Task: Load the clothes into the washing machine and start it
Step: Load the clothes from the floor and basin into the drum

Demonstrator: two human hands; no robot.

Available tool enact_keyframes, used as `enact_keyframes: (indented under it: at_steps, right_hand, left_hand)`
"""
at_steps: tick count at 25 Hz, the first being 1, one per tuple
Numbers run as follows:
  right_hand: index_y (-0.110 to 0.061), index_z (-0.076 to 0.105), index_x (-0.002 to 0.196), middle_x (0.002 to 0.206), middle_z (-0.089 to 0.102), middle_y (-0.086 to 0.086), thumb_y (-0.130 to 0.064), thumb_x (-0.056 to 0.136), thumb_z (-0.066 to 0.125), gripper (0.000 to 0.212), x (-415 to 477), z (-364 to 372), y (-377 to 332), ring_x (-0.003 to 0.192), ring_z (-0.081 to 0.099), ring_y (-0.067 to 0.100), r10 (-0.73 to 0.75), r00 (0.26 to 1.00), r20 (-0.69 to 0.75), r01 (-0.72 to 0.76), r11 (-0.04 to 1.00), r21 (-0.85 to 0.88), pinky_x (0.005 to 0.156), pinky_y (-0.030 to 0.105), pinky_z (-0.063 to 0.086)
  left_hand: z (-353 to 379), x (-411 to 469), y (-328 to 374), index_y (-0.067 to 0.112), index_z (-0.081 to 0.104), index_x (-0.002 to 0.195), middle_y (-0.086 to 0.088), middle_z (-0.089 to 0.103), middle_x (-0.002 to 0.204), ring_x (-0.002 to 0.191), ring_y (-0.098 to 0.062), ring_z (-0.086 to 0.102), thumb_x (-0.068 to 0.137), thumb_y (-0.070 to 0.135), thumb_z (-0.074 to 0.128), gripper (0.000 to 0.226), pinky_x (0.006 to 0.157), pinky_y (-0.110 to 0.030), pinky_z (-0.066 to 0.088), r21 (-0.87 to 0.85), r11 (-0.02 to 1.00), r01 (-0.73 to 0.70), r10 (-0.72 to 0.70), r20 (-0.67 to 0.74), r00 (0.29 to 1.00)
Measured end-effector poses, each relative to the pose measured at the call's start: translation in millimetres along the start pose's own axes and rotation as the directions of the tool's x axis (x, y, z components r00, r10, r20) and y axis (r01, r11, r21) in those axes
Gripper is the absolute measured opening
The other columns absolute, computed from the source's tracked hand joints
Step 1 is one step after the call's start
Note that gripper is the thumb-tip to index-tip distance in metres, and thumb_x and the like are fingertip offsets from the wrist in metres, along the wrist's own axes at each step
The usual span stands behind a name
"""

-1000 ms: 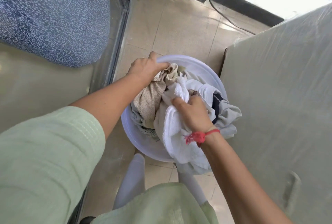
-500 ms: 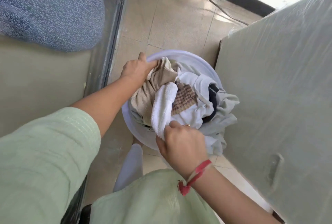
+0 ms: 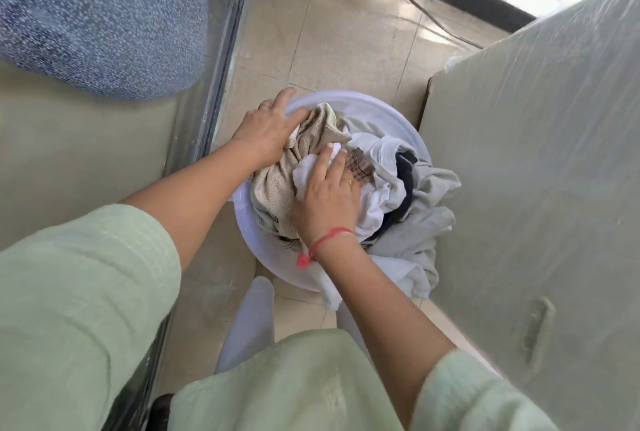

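Observation:
A round white basin (image 3: 381, 108) on the tiled floor is heaped with clothes: a beige cloth (image 3: 273, 188), a white towel (image 3: 304, 171), a checked piece, a dark item and a grey garment (image 3: 422, 223) spilling over the right rim. My left hand (image 3: 266, 133) lies on the beige cloth at the basin's far-left rim with its fingers stretched out. My right hand (image 3: 329, 195), with a red thread at the wrist, presses flat on the white towel in the middle of the pile. The washing machine (image 3: 536, 188) stands at the right under a plastic cover.
A metal sliding-door frame (image 3: 221, 67) runs along the left of the basin, with a blue speckled shape (image 3: 97, 15) behind the glass. A black cable (image 3: 415, 5) crosses the floor at the back. The basin stands tight against the machine's corner.
My right hand has left the towel's near edge and moved up onto the pile, now flat. My left hand's fingers have straightened over the beige cloth.

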State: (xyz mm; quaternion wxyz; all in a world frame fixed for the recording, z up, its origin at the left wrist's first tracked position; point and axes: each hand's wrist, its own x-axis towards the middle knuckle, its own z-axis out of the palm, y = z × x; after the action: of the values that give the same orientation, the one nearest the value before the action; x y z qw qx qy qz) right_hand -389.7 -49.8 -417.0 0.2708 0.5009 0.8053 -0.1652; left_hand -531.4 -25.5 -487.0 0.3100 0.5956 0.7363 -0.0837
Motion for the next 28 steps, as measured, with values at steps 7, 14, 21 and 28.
enact_keyframes:
  at_steps: [7,14,21,28]
  right_hand:
    - [-0.021,0.068,0.075,0.071,0.061,-0.001,-0.011,0.076,0.032,0.038,26.6,-9.9,12.4,0.058,0.061,0.015,-0.252,0.966,0.052,0.255,0.910,-0.327,0.049,0.024,0.041]
    - [-0.006,0.062,0.097,0.100,0.058,0.013,-0.001,0.084,0.047,0.020,14.2,-41.5,49.6,0.092,0.059,0.033,-0.373,0.927,-0.029,0.374,0.927,0.030,0.065,0.031,0.033]
    - [-0.006,0.067,0.078,0.076,0.067,0.012,-0.014,0.074,0.059,0.012,-53.2,-71.4,48.7,0.078,0.062,0.027,-0.093,0.994,-0.055,0.108,0.817,0.566,0.071,0.039,0.047]
    - [-0.018,0.070,0.100,0.081,0.059,-0.002,0.000,0.065,0.057,0.041,-114.9,-123.4,62.0,0.069,0.054,0.010,-0.148,0.907,-0.394,0.329,0.833,0.444,0.060,0.021,0.041]
  left_hand:
    - [-15.6,10.5,-4.0,0.048,0.002,0.145,-0.005,-0.002,0.156,0.125,-0.040,0.042,0.081,0.037,0.067,0.092,0.097,-0.049,0.040,0.001,0.979,-0.202,0.201,0.087,0.976]
    - [-4.9,14.7,14.1,0.025,0.050,0.125,-0.016,0.040,0.114,0.079,-0.037,0.063,0.096,0.016,0.045,0.031,0.059,-0.041,0.045,0.188,0.982,0.030,-0.030,-0.004,1.000]
    - [14.8,-8.6,13.7,0.011,0.056,0.113,-0.015,0.044,0.108,0.073,-0.037,0.063,0.098,0.013,0.040,0.023,0.054,-0.038,0.038,0.109,0.988,0.106,-0.096,-0.089,0.991]
    - [11.7,-9.9,9.9,0.008,0.059,0.114,-0.018,0.044,0.111,0.082,-0.040,0.061,0.095,0.009,0.041,0.026,0.066,-0.043,0.046,-0.006,0.981,0.194,-0.194,-0.084,0.977]
